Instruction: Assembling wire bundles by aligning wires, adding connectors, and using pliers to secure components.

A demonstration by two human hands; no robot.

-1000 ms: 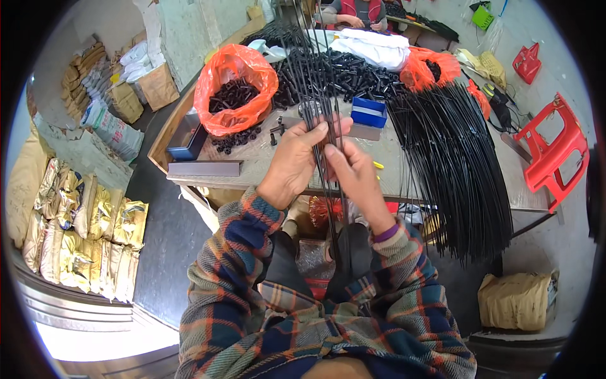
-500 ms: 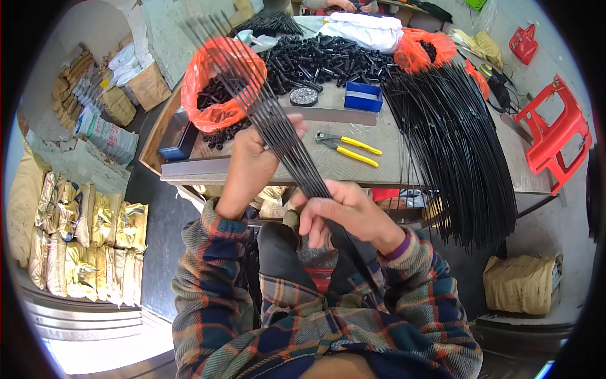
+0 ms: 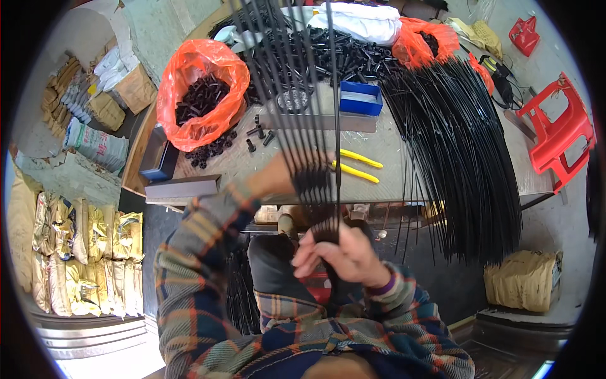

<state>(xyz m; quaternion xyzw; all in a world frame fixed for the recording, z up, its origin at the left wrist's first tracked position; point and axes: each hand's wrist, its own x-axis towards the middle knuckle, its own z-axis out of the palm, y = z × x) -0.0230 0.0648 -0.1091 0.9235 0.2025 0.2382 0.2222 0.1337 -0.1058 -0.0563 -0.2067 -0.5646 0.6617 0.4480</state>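
Observation:
A fan of thin black rods (image 3: 315, 180) stands nearly upright in front of me, spread at the top and drawn together lower down. My right hand (image 3: 347, 254) is closed round their lower part above my lap. My left hand (image 3: 281, 172) is blurred and reaches behind the rods at table height; its fingers are mostly hidden, so I cannot tell its grip. Just behind the rods lie pliers with yellow handles (image 3: 356, 172), their jaws covered. A large sheaf of similar black rods (image 3: 461, 158) hangs over the table's front edge at the right.
On the table (image 3: 379, 142) are an orange bag (image 3: 167, 101) of black tubular parts, a heap of black parts (image 3: 353, 57), a blue box (image 3: 361, 99) and a dark box (image 3: 159, 155). A red stool (image 3: 558, 136) stands right; wrapped packages (image 3: 88, 252) are stacked left.
The rods have swung from a leftward slant to nearly upright and fanned out. My left hand has moved down and right behind them; my right hand has dropped lower, still holding them.

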